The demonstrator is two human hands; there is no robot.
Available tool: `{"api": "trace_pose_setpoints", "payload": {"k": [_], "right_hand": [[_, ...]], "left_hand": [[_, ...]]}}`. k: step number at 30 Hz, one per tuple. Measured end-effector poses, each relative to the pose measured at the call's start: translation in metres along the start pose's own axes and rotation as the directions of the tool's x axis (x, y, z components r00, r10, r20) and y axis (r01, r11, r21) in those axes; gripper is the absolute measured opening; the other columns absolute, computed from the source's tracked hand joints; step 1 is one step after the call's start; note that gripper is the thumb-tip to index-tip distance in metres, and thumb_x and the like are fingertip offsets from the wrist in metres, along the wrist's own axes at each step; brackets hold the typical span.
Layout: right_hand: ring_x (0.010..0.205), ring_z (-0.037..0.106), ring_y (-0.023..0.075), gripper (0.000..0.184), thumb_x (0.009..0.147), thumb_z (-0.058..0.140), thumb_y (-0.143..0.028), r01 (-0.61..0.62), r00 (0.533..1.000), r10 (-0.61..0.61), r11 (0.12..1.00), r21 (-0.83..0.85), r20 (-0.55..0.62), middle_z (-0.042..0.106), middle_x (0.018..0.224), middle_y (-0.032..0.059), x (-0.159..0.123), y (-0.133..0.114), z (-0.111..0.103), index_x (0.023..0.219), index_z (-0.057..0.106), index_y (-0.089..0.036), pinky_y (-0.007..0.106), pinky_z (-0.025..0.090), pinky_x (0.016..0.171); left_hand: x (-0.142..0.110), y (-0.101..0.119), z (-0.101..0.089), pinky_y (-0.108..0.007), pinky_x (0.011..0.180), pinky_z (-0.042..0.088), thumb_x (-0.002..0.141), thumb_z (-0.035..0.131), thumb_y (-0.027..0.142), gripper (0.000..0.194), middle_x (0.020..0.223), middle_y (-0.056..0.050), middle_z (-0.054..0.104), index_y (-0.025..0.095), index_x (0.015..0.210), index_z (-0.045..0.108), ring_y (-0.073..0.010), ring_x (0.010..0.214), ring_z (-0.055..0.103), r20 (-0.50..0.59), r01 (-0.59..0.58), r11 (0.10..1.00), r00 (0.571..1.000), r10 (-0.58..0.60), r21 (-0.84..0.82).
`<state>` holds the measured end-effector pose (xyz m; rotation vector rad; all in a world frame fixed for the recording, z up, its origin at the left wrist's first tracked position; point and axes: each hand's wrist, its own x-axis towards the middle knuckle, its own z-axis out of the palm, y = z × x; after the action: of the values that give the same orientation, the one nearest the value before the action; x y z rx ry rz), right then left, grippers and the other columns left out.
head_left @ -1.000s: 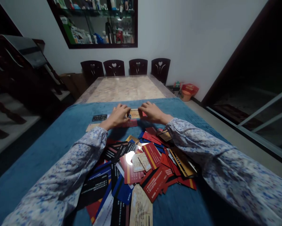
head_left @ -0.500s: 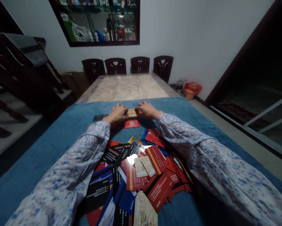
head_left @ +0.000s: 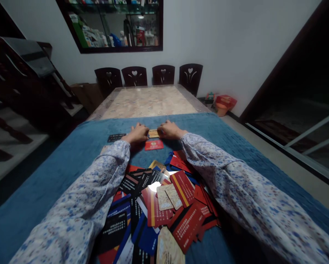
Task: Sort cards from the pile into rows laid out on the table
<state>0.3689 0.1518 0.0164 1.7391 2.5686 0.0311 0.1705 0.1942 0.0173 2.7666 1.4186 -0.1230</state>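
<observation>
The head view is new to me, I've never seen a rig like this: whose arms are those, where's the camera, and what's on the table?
There is no robot: these are a person's own bare hands, seen by a camera worn on their head, looking forward and down. A blue cloth covers the near part of the table. On it lies a loose heap of cards, mostly red, black and blue. Beyond, the left hand and right hand are at either end of a gold card; how firmly they grip it, I can't tell.
</observation>
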Motion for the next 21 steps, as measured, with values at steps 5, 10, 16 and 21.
{"api": "trace_pose_setpoints", "payload": {"k": [5, 10, 16, 21], "right_hand": [[0.120, 0.053, 0.0350, 0.032, 0.091, 0.063, -0.037, -0.016, 1.000, 0.016, 1.000, -0.004, 0.013, 0.068, 0.132, 0.0134, 0.0029, 0.0003, 0.0018, 0.119, 0.073, -0.025, 0.042, 0.044, 0.088], [0.121, 0.053, 0.0351, 0.032, 0.092, 0.063, -0.040, -0.025, 1.000, 0.025, 1.000, -0.004, 0.014, 0.069, 0.131, 0.0122, 0.0059, 0.0005, 0.0044, 0.119, 0.073, -0.028, 0.040, 0.044, 0.088], [0.121, 0.054, 0.0332, 0.032, 0.093, 0.062, -0.040, -0.023, 1.000, 0.023, 1.000, 0.018, -0.003, 0.070, 0.129, 0.0106, 0.0070, 0.0033, 0.0075, 0.121, 0.074, -0.032, 0.040, 0.044, 0.090], [0.121, 0.054, 0.0330, 0.034, 0.093, 0.061, -0.038, -0.012, 1.000, 0.012, 1.000, 0.008, 0.015, 0.069, 0.131, 0.0109, 0.0036, 0.0005, 0.0028, 0.124, 0.073, -0.032, 0.040, 0.043, 0.090]], "left_hand": [[0.0022, -0.0016, 0.0007, -0.056, 0.099, 0.044, 0.083, 0.064, 0.028, 0.021, 0.118, -0.015, 0.066, 0.021, 0.101, 0.070, -0.0396, 0.126, 0.047, 0.007, 0.008, 1.000, 1.000, -0.008, -0.008], [0.0045, -0.0023, 0.0009, -0.056, 0.100, 0.046, 0.083, 0.064, 0.028, 0.022, 0.119, -0.015, 0.065, 0.022, 0.103, 0.071, -0.0386, 0.124, 0.048, 0.019, 0.008, 1.000, 1.000, -0.008, 0.000], [0.0041, 0.0003, -0.0001, -0.058, 0.101, 0.044, 0.085, 0.061, 0.027, 0.026, 0.124, -0.017, 0.063, 0.022, 0.109, 0.071, -0.0407, 0.127, 0.048, 0.046, 0.024, 1.000, 0.999, -0.024, 0.003], [0.0020, -0.0007, 0.0020, -0.059, 0.102, 0.041, 0.086, 0.059, 0.027, 0.031, 0.128, -0.017, 0.061, 0.024, 0.115, 0.071, -0.0398, 0.129, 0.045, 0.034, 0.005, 1.000, 0.999, -0.005, 0.003]]}}
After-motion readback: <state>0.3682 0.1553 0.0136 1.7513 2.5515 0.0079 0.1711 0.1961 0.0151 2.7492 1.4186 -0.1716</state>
